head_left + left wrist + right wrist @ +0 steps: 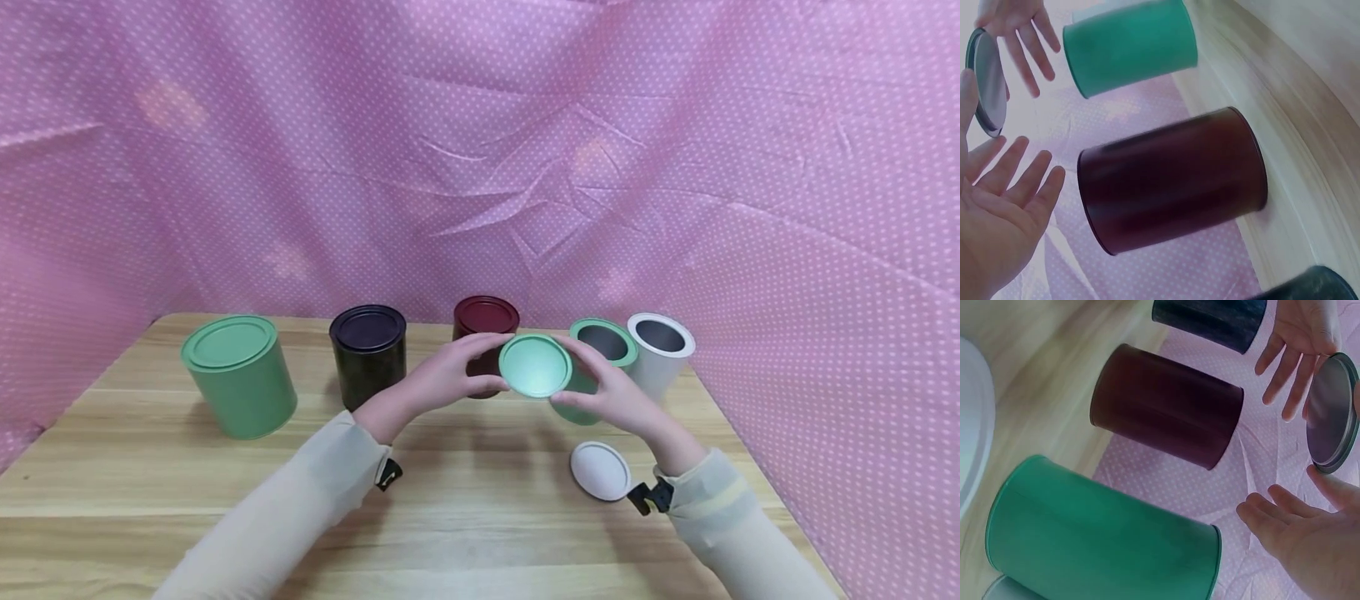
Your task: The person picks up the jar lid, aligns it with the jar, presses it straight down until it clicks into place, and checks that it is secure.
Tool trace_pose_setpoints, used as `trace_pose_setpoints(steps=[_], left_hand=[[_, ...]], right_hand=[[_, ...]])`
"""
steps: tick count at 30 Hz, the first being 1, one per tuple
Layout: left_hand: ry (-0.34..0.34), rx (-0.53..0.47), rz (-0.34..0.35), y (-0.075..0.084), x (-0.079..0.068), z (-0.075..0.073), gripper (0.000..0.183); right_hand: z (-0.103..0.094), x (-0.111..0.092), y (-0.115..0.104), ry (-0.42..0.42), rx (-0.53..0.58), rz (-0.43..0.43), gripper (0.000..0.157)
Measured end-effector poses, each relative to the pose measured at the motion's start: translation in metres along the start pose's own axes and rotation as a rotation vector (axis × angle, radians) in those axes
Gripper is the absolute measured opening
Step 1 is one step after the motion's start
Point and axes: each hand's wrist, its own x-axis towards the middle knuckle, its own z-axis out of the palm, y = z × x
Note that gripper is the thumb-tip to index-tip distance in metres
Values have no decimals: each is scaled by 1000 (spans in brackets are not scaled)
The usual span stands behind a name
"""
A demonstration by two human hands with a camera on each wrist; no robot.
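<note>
Green lid (536, 367) midair above counter (465, 517); left hand (453, 372) pinching its edge at nine o'clock, right hand (615, 396) likewise at three. Step, judged: positioning lid. Open green can (582, 383) behind right hand. Next probably calls for even grip, lid levelled, unhurried lowering.

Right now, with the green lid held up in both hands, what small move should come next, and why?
Probably bring the green lid forward and right, over the open green can. The left hand and right hand hold it by opposite edges, and that can, matching in colour, stands uncovered behind the right hand, while the green can at far left already has a lid.
</note>
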Motion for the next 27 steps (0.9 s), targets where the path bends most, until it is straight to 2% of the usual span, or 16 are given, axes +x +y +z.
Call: trace_pose_setpoints(steps=[10,15,20,27], left_hand=[[53,-70,63,10,21,6,62],[46,-69,85,16,31,10,63],[29,-76,112,17,39,17,63],[-9,-119,83,16,50,24,65]], right_hand=[[-18,-5,2,54,35,5,78],[-27,-9,6,79,48,-36,77],[-34,-11,12,86,29,-42,76],[-43,-14,15,115,-31,-9,75]])
